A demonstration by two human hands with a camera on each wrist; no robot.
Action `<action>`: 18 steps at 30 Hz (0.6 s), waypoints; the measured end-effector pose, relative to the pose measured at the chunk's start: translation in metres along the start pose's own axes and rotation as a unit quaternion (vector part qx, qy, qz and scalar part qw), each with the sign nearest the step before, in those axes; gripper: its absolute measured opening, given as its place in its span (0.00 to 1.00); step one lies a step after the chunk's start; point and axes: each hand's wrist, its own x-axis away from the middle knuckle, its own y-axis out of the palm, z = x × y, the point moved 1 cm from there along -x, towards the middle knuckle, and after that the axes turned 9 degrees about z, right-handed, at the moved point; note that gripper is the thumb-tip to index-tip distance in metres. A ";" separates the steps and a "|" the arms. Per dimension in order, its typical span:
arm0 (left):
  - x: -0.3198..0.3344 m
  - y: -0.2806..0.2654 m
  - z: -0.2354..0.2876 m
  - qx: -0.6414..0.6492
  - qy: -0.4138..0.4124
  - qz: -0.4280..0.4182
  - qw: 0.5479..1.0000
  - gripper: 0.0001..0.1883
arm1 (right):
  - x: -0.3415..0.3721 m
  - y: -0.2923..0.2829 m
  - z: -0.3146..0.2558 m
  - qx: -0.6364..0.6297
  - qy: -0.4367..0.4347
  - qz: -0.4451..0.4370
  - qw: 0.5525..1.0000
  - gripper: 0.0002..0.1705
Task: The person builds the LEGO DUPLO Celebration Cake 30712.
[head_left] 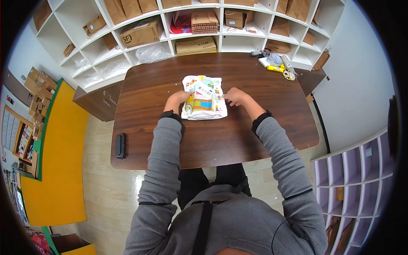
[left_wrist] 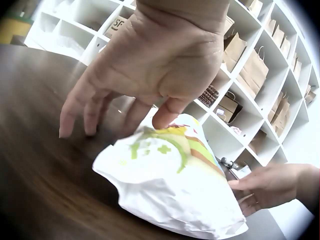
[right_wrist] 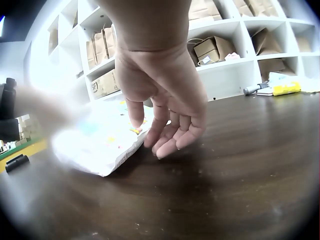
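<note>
A puffy white plastic package (head_left: 204, 111) with colourful printing and a barcode label lies on the dark wooden table (head_left: 148, 80). At its left edge, my left hand (head_left: 182, 97) pinches the plastic between thumb and index finger; the other fingers (left_wrist: 90, 117) hang loosely over the tabletop. My right hand (head_left: 236, 97) is at the opposite edge. Its thumb overlaps the package's top in the right wrist view, and its relaxed fingers (right_wrist: 167, 147) hang beside the edge. The package's underside is hidden.
A black case (head_left: 121, 146) lies near the table's left front corner. At the far right corner sit a yellow tube (head_left: 275, 68), a tape roll (head_left: 289, 75) and other small items. White shelves (head_left: 242, 42) with paper bags and cardboard boxes stand behind the table.
</note>
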 end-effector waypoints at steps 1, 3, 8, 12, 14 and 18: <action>0.034 -0.005 0.015 -0.109 -0.013 0.016 0.994 0.27 | 0.011 -0.005 -0.001 -0.001 0.003 -0.001 1.000 0.25; 0.040 -0.008 0.013 -0.219 -0.026 0.029 0.975 0.25 | 0.030 -0.012 -0.004 0.010 0.001 -0.072 0.997 0.23; 0.021 -0.033 -0.018 -0.246 -0.006 -0.003 0.969 0.23 | 0.034 -0.010 0.016 0.035 -0.069 -0.140 0.987 0.20; 0.019 -0.039 -0.028 -0.241 -0.005 -0.006 0.970 0.26 | 0.037 -0.003 0.028 0.011 -0.106 -0.112 0.988 0.18; 0.024 -0.037 -0.025 -0.232 -0.001 0.004 0.973 0.26 | 0.039 0.001 0.032 0.000 -0.114 -0.087 0.990 0.17; 0.041 -0.029 -0.015 -0.254 -0.022 0.004 0.967 0.32 | 0.048 0.004 0.034 -0.046 -0.099 -0.036 0.993 0.17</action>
